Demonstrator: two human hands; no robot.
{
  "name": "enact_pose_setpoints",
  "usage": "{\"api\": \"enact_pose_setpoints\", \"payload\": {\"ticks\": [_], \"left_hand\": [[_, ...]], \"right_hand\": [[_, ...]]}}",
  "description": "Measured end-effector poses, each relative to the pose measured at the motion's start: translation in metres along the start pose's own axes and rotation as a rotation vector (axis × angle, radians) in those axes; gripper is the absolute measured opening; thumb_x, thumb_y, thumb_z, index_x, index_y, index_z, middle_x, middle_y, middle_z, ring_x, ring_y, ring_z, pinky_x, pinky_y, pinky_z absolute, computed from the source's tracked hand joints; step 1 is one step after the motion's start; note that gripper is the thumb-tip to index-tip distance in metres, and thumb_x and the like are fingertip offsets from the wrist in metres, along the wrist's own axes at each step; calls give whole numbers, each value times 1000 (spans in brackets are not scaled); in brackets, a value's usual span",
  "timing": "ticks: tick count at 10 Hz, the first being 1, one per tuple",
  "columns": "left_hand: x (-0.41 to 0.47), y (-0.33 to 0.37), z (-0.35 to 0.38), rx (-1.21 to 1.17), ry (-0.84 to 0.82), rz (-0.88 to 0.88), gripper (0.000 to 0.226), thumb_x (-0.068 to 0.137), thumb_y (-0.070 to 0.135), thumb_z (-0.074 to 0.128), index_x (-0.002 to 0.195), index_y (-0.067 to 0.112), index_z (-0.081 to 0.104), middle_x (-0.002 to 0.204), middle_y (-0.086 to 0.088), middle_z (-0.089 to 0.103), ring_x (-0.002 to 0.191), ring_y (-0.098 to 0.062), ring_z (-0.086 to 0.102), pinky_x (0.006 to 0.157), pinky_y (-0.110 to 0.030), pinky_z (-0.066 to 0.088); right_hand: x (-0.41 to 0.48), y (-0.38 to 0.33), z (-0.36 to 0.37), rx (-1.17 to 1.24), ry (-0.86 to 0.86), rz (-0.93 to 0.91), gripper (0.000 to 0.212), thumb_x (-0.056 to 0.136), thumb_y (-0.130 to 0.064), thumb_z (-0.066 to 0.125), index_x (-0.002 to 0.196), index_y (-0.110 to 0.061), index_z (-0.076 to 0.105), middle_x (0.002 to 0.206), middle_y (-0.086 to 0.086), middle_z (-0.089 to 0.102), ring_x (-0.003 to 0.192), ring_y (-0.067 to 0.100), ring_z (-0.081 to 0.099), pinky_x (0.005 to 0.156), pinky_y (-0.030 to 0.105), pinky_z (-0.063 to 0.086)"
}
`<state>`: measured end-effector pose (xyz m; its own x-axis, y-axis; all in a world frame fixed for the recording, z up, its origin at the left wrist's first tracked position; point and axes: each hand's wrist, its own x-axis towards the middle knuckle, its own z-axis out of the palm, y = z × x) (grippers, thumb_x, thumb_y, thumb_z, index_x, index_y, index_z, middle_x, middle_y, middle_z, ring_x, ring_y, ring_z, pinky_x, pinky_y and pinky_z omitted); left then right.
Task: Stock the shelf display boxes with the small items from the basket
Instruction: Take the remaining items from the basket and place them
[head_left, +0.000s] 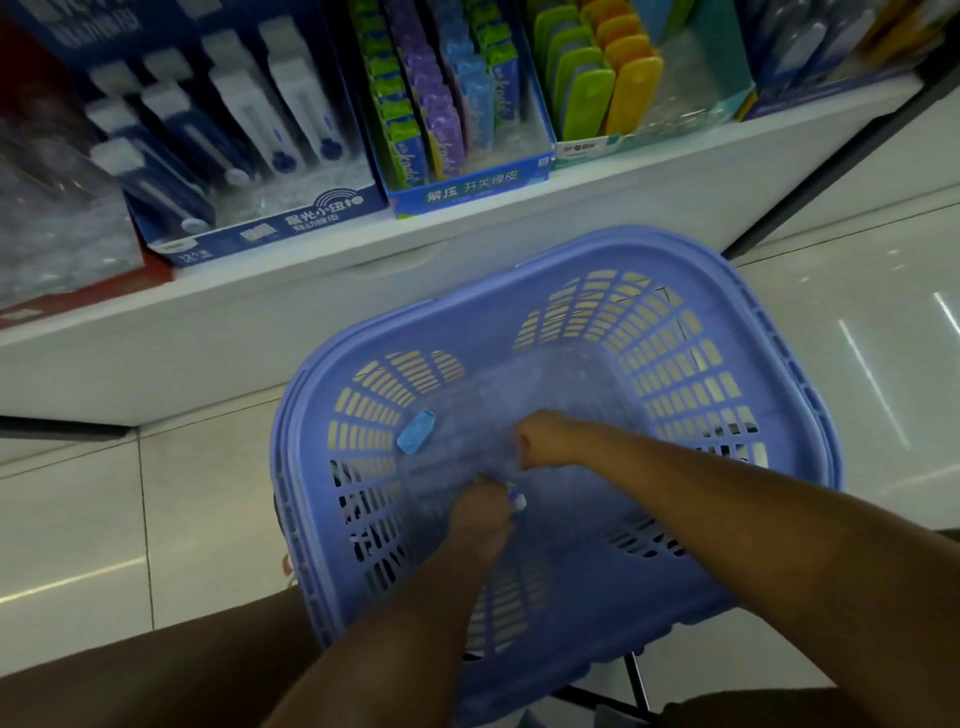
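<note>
I see the blue eraser lying slantwise by the basket's left wall, nearer my left hand, which pinches a small item; my right hand is curled, contents unclear.

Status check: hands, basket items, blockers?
In basket: left hand pinches small white-blue item. Beside it, right hand curled, contents unclear. One blue item loose. No obstruction seen.

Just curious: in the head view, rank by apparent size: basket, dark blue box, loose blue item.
1. basket
2. dark blue box
3. blue item
The box is farther off, so its real size is unsure.
</note>
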<state>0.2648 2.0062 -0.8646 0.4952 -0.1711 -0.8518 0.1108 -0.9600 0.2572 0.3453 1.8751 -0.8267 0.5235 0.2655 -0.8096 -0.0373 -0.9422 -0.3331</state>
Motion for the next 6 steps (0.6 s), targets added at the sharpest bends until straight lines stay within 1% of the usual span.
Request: {"api": "enact_pose_setpoints", "payload": {"ticks": [1, 2, 3, 4, 5, 6], "left_hand": [[-3, -3, -13, -297, 97, -23, 37, 99, 14, 43, 130, -4, 49, 132, -19, 53, 120, -30, 52, 66, -8, 43], [-6, -1, -25, -368, 159, 132, 21, 89, 16, 55, 98, -1, 64, 96, -17, 65, 92, -27, 61, 73, -24, 43], [-12, 10, -43, -524, 163, 211, 26, 93, 20, 57, 74, 5, 64, 62, -5, 67, 59, -7, 58, 60, -27, 41], [-14, 23, -74, -696, 208, 212, 26, 95, 27, 56, 70, 17, 57, 46, 6, 54, 34, 4, 45, 49, -21, 40], [-33, 39, -109, -826, 219, 275, 19, 96, 24, 54, 81, 14, 58, 61, -2, 55, 42, 0, 48, 48, -16, 43], [-56, 52, -139, -1013, 255, 361, 10, 95, 11, 54, 86, 10, 59, 69, -5, 57, 47, -3, 51, 46, -12, 43]], "right_hand": [[-12, 8, -11, 214, -3, 62, 27, 87, -21, 60, 106, -3, 66, 99, 9, 71, 88, 21, 67, 77, 29, 51], [-23, 11, -14, 493, -31, 109, 16, 90, -14, 61, 87, 1, 64, 65, 7, 62, 47, 8, 58, 60, 22, 47], [-39, 13, -15, 736, 5, 116, 22, 90, -17, 63, 98, 4, 63, 80, 18, 58, 64, 23, 58, 67, 28, 49], [-50, 7, -13, 1083, 108, 82, 34, 90, -18, 63, 110, 9, 61, 91, 21, 61, 74, 25, 58, 78, 32, 52], [-62, -4, -21, 1392, 237, -39, 27, 92, -8, 55, 114, 7, 59, 83, 13, 65, 74, 18, 60, 79, 26, 52], [-78, -13, -40, 1523, 399, -139, 11, 92, -6, 54, 93, -8, 65, 70, -1, 69, 72, 11, 61, 67, 15, 51]]}}
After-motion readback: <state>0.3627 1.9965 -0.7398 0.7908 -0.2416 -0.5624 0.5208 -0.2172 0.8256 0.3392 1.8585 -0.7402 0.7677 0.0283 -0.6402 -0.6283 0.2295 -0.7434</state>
